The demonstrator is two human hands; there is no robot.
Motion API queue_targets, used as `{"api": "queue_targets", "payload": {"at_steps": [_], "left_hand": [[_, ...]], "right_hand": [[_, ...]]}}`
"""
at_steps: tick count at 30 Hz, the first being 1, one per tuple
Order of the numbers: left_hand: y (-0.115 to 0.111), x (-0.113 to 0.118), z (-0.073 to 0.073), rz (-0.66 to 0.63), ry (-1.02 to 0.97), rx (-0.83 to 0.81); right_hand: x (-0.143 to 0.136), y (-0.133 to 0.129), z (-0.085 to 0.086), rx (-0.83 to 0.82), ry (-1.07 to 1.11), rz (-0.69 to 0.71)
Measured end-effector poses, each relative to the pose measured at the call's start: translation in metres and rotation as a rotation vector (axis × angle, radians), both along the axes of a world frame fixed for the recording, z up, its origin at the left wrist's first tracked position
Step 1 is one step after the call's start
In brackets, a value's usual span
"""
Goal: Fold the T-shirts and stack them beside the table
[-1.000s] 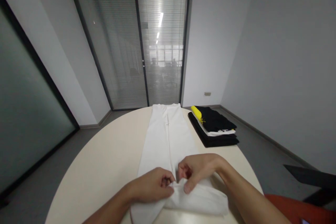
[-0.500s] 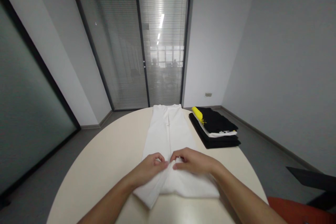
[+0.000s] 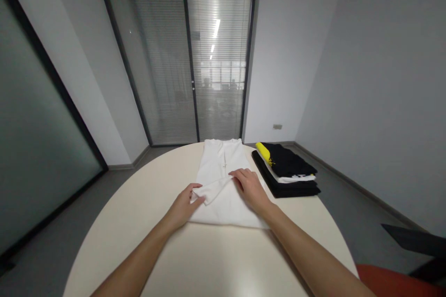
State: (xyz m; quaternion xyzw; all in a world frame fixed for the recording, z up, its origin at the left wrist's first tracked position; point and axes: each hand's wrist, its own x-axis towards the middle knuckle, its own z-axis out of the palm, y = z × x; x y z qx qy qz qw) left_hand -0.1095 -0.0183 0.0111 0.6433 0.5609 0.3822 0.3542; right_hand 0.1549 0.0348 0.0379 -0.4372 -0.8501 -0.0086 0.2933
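White garment, left hand pinching its edge, right hand palm-down.

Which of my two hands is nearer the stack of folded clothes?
The right hand: it rests on the white garment, on the side facing the stack, while the left hand is at the garment's opposite edge.

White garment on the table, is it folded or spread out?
Partly folded: the near end of the white garment is doubled back over itself, while the far end lies flat.

Bare tabletop left of the white garment; on its right, a folded stack as obstacle.
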Motion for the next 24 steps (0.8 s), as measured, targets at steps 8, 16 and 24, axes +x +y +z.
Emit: {"api": "queue_targets", "payload": {"at_steps": [8,16,24], "left_hand": [[-0.002,-0.01,-0.001,-0.014,0.339,0.094],[-0.013,-0.004,0.021,-0.048,0.535,0.43],[-0.031,0.01,0.035,-0.454,0.766,0.412]], "right_hand": [[0.005,-0.025,0.014,-0.194,-0.133,0.217],[0.004,-0.052,0.029,-0.331,-0.396,0.335],[0.014,-0.042,0.033,-0.399,-0.311,0.259]]}}
